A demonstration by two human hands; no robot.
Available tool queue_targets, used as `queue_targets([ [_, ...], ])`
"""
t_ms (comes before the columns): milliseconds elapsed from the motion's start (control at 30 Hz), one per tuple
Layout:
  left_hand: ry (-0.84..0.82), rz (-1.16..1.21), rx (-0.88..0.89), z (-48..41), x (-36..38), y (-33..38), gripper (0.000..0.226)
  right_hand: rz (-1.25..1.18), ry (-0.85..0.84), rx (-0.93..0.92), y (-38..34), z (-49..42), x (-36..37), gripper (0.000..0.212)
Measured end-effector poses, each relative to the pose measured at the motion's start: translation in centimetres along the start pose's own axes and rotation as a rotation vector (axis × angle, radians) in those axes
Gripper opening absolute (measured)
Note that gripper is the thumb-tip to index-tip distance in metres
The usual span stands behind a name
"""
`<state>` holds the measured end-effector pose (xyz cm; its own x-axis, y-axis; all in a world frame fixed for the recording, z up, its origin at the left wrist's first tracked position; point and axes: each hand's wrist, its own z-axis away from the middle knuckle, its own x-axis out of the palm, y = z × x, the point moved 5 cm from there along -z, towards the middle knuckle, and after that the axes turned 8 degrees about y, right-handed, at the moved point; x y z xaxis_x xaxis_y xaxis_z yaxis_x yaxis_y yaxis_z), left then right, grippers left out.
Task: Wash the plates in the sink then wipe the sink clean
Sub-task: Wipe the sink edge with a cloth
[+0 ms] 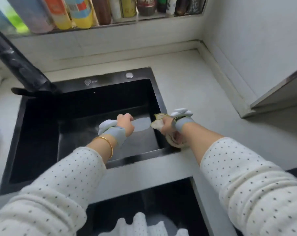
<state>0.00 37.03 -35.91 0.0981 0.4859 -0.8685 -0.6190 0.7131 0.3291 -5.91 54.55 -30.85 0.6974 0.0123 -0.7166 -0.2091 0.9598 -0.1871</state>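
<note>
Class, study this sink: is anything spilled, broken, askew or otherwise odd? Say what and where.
Nothing stands out. The right hand grips a cloth at the sink rim's right side; the left hand holds a pale plate inside the sink. No spill or damage shows, though the picture is blurred.

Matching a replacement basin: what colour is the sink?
The rectangular sink is black, clearest in the head view.

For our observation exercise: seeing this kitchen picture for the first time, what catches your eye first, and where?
The black sink fills the middle. Over its right end, the left hand holds a pale plate in the basin, and the right hand grips a cloth at the rim. Colourful bottles line the shelf at the top.
</note>
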Motion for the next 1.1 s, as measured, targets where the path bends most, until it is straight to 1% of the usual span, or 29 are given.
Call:
queue_targets([
  [67, 0.079, 0.069, 0.020, 1.4, -1.6, -2.3, 0.035, -0.024, -0.032, -0.016, -0.5, 1.3, 1.9, 0.045],
  [133, 0.129, 0.110, 0.017, 3.0, -2.8, -5.4, 0.035, -0.002, -0.088, 0.052, -1.7, 2.9, 4.3, 0.051],
  [167, 0.144, 0.137, 0.007, 4.5, -3.6, -7.3, 0.037, 0.049, -0.092, 0.069, -2.7, 3.9, 5.9, 0.063],
  [233, 0.185, 0.212, -0.016, 5.8, -4.6, -9.2, 0.039, 0.111, 0.034, 0.093, -3.5, 4.2, 7.1, 0.087],
  [300, 0.234, 0.264, -0.049, 8.0, -5.4, -12.3, 0.041, 0.008, 0.072, 0.104, -6.3, 4.6, 9.6, 0.111],
  [333, 0.260, 0.273, -0.067, 9.0, -5.7, -14.0, 0.042, -0.095, 0.068, 0.112, -7.6, 4.7, 11.1, 0.118],
  [367, 0.287, 0.276, -0.086, 10.0, -6.0, -15.7, 0.042, -0.162, 0.075, 0.094, -8.9, 4.3, 12.7, 0.116],
  [433, 0.311, 0.288, -0.117, 11.2, -6.5, -18.2, 0.041, -0.226, 0.085, 0.054, -11.1, 3.2, 15.3, 0.097],
  [500, 0.337, 0.295, -0.156, 12.6, -7.4, -21.5, 0.041, -0.202, 0.137, -0.020, -14.9, 6.7, 16.1, 0.075],
  [567, 0.350, 0.303, -0.211, 14.0, -8.1, -25.1, 0.040, -0.059, 0.130, -0.138, -18.3, 8.2, 17.3, 0.048],
  [600, 0.354, 0.305, -0.249, 14.8, -8.2, -27.0, 0.040, -0.022, 0.125, -0.199, -19.9, 8.9, 17.9, 0.038],
  [667, 0.356, 0.345, -0.336, 16.4, -8.5, -30.6, 0.040, -0.019, 0.112, -0.258, -23.0, 9.6, 19.5, 0.035],
  [767, 0.359, 0.390, -0.434, 18.7, -8.8, -35.1, 0.039, -0.047, 0.128, -0.385, -28.0, 10.7, 21.7, 0.017],
  [867, 0.349, 0.438, -0.514, 20.3, -8.6, -38.0, 0.041, -0.128, 0.098, -0.438, -31.9, 11.7, 23.8, 0.012],
  [933, 0.345, 0.443, -0.550, 21.1, -8.6, -39.3, 0.042, -0.128, 0.089, -0.460, -34.3, 11.5, 25.7, 0.007],
  [1000, 0.347, 0.427, -0.576, 21.7, -8.5, -40.7, 0.043, -0.106, 0.070, -0.468, -36.4, 11.1, 27.9, 0.024],
  [1033, 0.346, 0.416, -0.590, 22.0, -8.5, -41.3, 0.044, -0.039, 0.068, -0.509, -37.5, 11.2, 28.5, 0.031],
  [1100, 0.343, 0.395, -0.617, 22.5, -8.4, -42.2, 0.047, 0.182, 0.049, -0.687, -39.4, 12.2, 29.6, 0.043],
])
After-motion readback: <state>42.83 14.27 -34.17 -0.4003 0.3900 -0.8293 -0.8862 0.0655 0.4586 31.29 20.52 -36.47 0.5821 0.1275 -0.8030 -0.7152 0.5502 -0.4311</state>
